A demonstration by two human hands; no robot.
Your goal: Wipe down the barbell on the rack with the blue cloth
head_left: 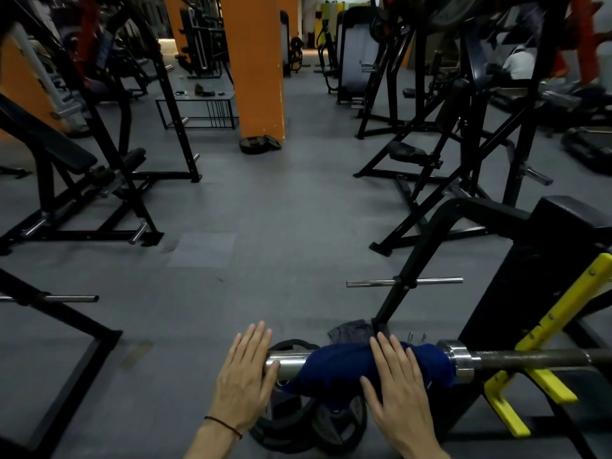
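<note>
Grey gym floor [265,210] stretches wide ahead. Left hand [243,379], fingers straight, rests flat on the barbell [530,358] sleeve's end; right hand [397,382] presses flat, fingers spread, on the blue cloth [331,366] draped between both grips. Yellow rack hooks [543,385] lie right.

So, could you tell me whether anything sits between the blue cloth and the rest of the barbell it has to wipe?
Only the bar's own chrome collar, right beside the blue cloth under the right hand. Past it the dark shaft lies bare up to the yellow rack hook. The left hand rests at the sleeve's end.
</note>
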